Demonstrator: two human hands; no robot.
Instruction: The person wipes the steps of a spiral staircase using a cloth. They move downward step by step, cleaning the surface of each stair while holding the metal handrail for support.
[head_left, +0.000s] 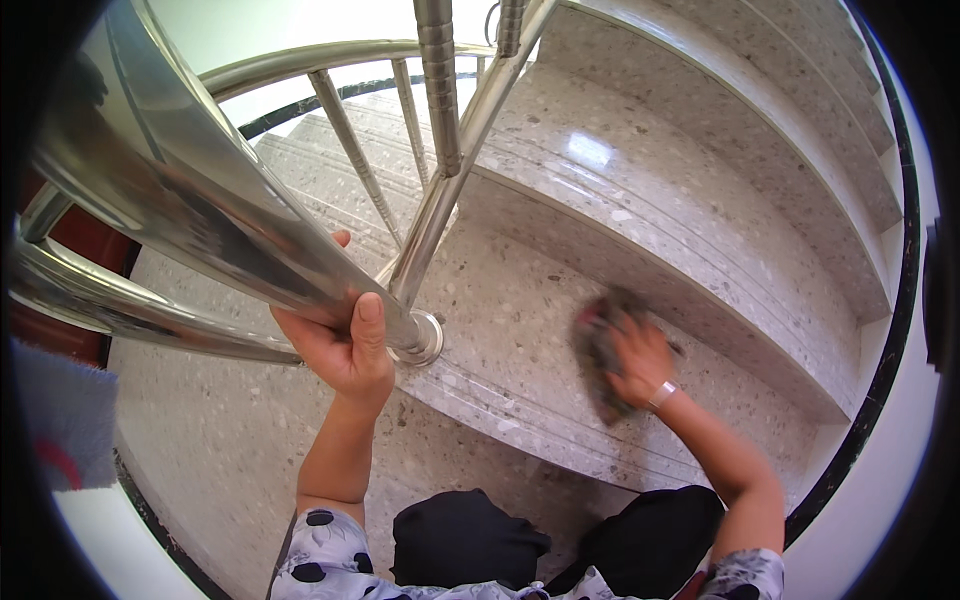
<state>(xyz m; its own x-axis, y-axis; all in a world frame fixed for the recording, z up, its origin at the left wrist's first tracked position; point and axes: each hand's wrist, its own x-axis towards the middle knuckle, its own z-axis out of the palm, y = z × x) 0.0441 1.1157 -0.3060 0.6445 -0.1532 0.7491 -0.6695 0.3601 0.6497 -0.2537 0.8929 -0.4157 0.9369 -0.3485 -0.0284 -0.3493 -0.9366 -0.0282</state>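
Observation:
My left hand grips the lower end of a thick stainless steel newel post, with the thumb on the near side and a fingertip showing beyond it. To the right, my right hand lies with spread fingers on a dark, patterned cloth, pressing it flat on a speckled stone stair tread. The cloth and that hand look blurred. A light band circles the right wrist. Part of the cloth is hidden under the palm.
Curved steps rise at the upper right beside a black wall skirting. Steel balusters and a curved handrail stand at the upper left, with lower steps behind. A grey mat shows at the left edge.

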